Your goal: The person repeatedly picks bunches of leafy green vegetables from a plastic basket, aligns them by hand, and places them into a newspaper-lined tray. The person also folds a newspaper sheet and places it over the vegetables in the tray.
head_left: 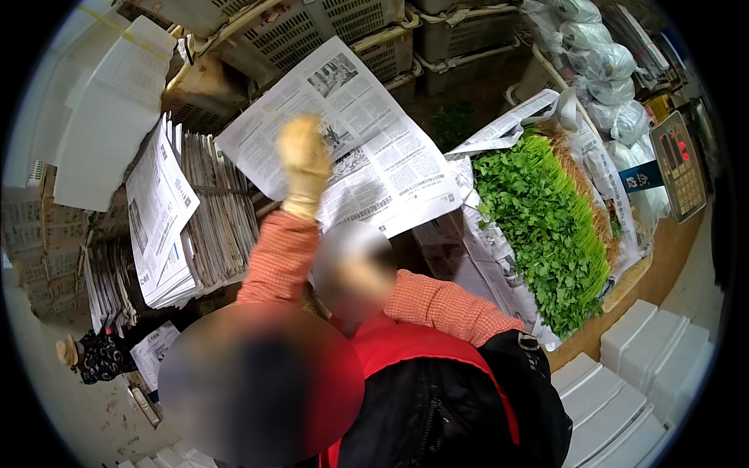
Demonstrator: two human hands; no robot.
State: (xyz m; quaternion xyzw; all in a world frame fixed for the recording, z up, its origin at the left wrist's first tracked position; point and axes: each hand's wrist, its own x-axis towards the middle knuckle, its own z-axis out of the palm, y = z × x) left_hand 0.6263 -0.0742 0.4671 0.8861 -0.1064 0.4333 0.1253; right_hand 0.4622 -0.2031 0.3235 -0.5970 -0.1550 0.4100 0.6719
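My left hand, in a yellowish work glove and blurred by motion, is over an open newspaper sheet; whether its fingers grip the paper I cannot tell. The orange checked right sleeve bends inward across the front of the body, and its hand is lost in a round blurred patch. To the right, a large bundle of green leafy herbs with pale stems and brown roots lies on newspaper. Left of the open sheet, a tightly packed row of folded newspapers stands beside looser white sheets.
Stacked plastic crates line the back. Rolled plastic bags and a digital scale display are at the right. White foam boxes stand at lower right, and a white foam piece at upper left.
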